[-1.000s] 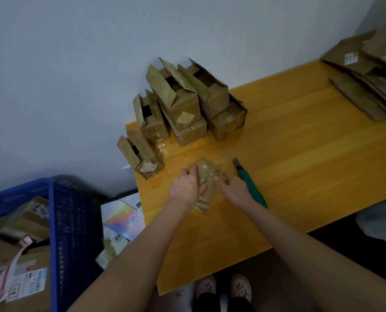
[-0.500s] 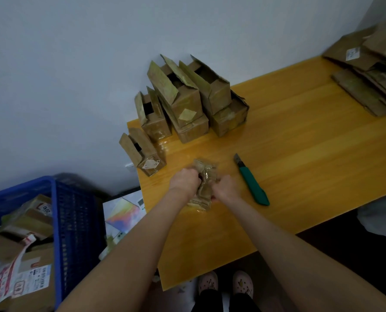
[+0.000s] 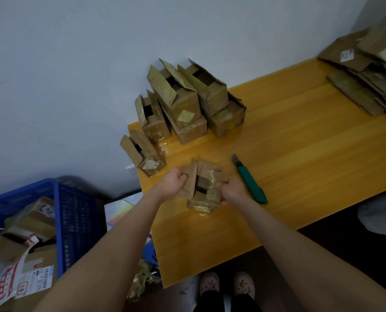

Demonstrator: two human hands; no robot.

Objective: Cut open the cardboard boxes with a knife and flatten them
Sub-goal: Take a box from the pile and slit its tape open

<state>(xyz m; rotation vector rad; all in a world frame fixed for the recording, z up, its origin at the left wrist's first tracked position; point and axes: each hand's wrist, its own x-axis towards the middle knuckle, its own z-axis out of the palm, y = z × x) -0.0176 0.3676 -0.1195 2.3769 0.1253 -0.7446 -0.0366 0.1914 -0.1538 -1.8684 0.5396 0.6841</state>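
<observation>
Your left hand and right hand meet over the near part of the tabletop, the fingers of both clenched round opposite sides of a small taped box, whose top gapes open between them. Just right of your right hand the green knife lies flat on the wood, untouched, blade pointing away from you. Farther back a cluster of opened boxes stands against the wall, and flattened cardboard is piled at the far right corner.
</observation>
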